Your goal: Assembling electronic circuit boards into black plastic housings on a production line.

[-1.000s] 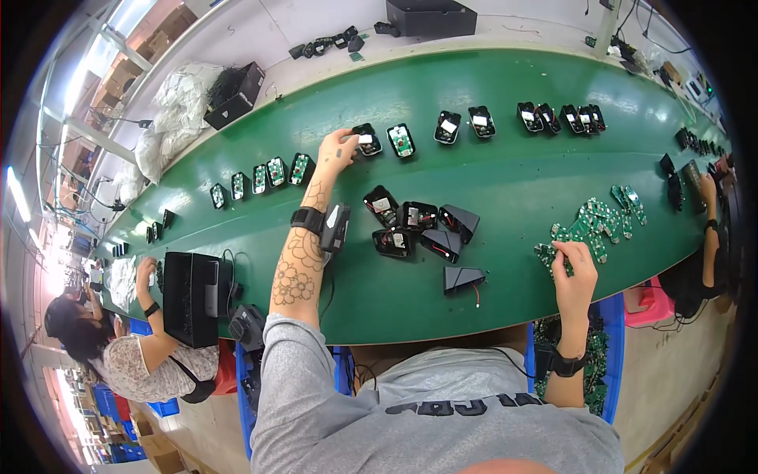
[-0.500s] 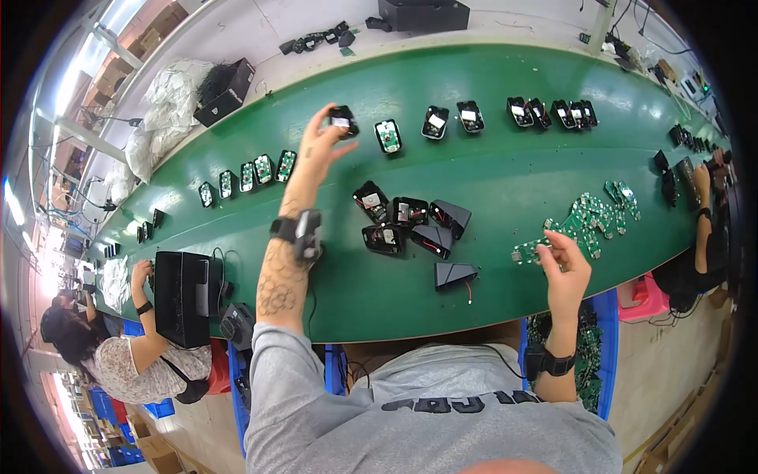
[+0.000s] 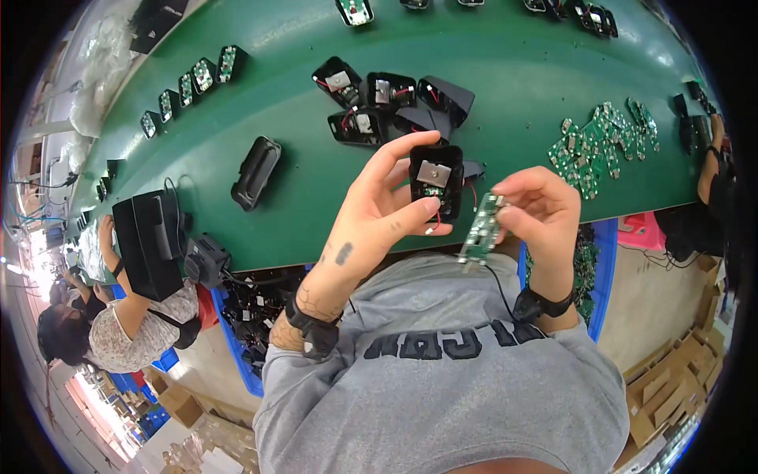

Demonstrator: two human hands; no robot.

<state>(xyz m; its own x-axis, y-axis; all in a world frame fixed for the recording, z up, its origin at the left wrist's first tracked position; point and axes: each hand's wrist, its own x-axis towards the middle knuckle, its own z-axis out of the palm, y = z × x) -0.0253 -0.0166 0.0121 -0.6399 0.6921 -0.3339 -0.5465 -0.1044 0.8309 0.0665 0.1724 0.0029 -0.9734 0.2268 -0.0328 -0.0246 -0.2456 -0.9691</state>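
Above the glossy green bench (image 3: 312, 189), left fingers (image 3: 410, 216) are clasping an open black plastic housing (image 3: 451, 186); right fingers (image 3: 523, 224) are pinching a narrow green circuit board (image 3: 480, 231), probably light, stiff, fragile, best suiting edge grips.

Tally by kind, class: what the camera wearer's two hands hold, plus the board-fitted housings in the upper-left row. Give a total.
Black housing in left hand: 1
Green circuit board in right hand: 1
Board-fitted housings, upper-left row: 5
Total: 7
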